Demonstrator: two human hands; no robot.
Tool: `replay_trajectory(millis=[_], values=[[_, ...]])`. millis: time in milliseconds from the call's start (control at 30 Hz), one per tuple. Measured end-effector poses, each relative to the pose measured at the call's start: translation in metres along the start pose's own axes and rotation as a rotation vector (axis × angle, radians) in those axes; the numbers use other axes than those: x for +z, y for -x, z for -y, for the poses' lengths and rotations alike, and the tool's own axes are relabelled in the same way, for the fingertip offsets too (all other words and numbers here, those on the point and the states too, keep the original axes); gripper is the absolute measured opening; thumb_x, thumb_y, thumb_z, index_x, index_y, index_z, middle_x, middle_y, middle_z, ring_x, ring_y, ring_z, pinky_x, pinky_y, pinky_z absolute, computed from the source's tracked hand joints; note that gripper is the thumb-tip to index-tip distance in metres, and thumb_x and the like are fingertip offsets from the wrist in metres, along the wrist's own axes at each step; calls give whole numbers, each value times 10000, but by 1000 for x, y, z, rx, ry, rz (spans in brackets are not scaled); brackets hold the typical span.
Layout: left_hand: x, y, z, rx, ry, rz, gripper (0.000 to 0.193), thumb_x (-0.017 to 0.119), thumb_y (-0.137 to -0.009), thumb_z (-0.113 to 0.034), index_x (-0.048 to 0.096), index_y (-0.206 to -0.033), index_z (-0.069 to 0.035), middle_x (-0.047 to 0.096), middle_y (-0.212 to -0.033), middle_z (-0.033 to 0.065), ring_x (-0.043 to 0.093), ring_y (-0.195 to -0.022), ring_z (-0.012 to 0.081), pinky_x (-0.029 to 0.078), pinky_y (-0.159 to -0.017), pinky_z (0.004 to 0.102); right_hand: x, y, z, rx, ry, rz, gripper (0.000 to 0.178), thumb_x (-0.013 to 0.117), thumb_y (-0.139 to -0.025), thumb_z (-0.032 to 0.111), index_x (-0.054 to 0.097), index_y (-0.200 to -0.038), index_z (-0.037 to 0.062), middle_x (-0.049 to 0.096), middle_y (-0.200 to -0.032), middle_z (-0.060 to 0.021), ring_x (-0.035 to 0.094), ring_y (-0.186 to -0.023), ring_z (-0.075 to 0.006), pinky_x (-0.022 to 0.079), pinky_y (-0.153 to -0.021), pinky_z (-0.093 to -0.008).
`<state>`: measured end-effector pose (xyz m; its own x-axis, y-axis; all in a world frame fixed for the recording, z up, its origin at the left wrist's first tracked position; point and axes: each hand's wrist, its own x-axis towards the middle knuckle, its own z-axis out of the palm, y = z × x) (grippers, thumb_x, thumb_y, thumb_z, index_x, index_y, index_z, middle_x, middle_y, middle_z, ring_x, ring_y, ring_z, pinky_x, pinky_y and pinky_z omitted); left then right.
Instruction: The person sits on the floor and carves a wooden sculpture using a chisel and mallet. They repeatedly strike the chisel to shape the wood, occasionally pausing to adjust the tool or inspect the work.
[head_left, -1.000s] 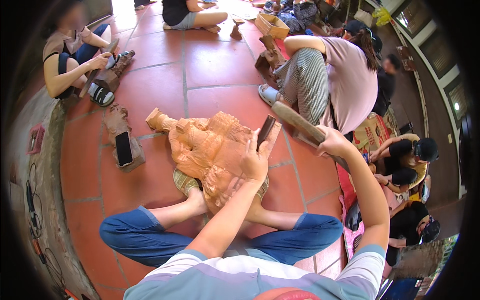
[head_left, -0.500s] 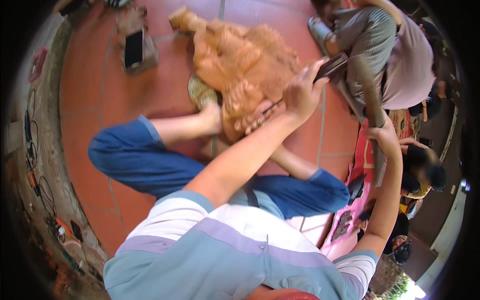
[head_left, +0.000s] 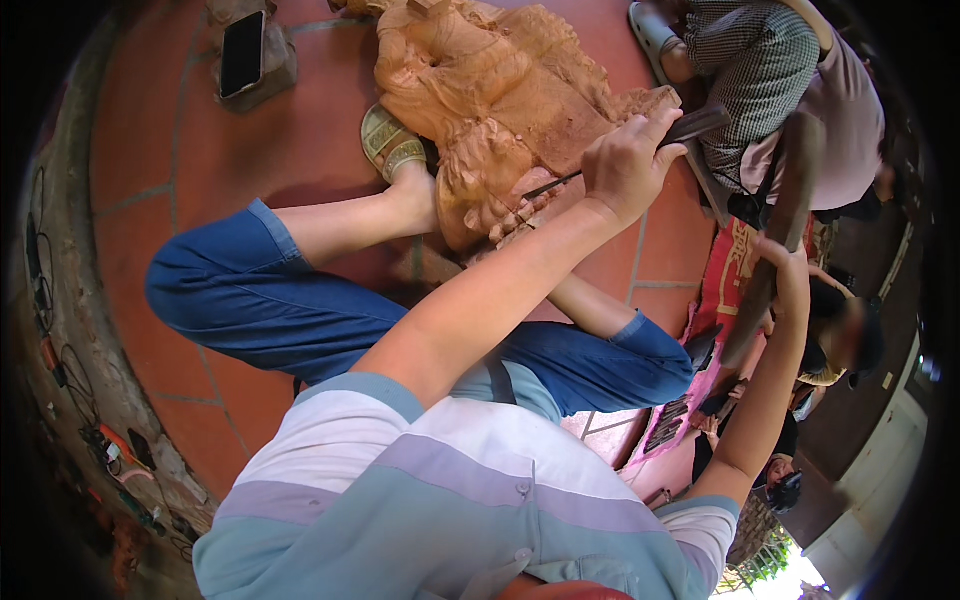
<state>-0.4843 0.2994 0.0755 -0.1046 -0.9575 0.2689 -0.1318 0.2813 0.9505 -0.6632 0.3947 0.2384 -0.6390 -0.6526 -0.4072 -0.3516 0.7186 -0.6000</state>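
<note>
A large reddish-brown wood carving lies on the floor in front of my crossed legs. My left hand grips a chisel by its dark handle, whose butt points to the upper right. The thin blade runs down-left to the near, lumpy part of the carving; whether its tip touches the wood I cannot tell. Off to the right, my right hand is closed around a long wooden mallet. Its thick end is raised, apart from the chisel handle.
A phone rests on a block at the upper left. My sandaled foot is beside the carving. Another person sits close at the upper right. Tools lie on a pink-red mat; cables run along the left wall.
The mallet has swung right, away from the chisel's handle. My left hand keeps its hold on the chisel. The view has shifted, so the carving sits higher in it.
</note>
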Motion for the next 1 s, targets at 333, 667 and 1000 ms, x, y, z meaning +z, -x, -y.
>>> replay_trajectory(millis=[333, 667, 1000], values=[[-55, 46, -90, 274, 291, 177, 421, 684, -803, -322, 598, -1199, -207, 584, -758, 43, 611, -626, 214, 494, -537, 340, -14, 7, -51, -139, -94, 29, 331, 628, -694, 26, 562, -1018, 40, 570, -735, -30, 532, -582, -110, 413, -502, -248], [-15, 4, -9, 97, 152, 24, 353, 684, -817, -326, 633, -1131, -173, 645, -799, 50, 643, -681, 221, 491, -562, 334, 0, 26, -7, -61, -26, -5, 214, 662, -699, 134, 536, -837, 30, 524, -620, -32, 522, -561, -136, 416, -537, -259], [-7, 2, -9, 65, 128, -9, 348, 667, -829, -351, 630, -1128, -177, 652, -818, 47, 645, -713, 249, 493, -595, 353, 10, 4, -13, -68, -251, -85, 410, 725, -701, 163, 565, -1048, 15, 586, -826, -31, 560, -681, -125, 446, -610, -243]])
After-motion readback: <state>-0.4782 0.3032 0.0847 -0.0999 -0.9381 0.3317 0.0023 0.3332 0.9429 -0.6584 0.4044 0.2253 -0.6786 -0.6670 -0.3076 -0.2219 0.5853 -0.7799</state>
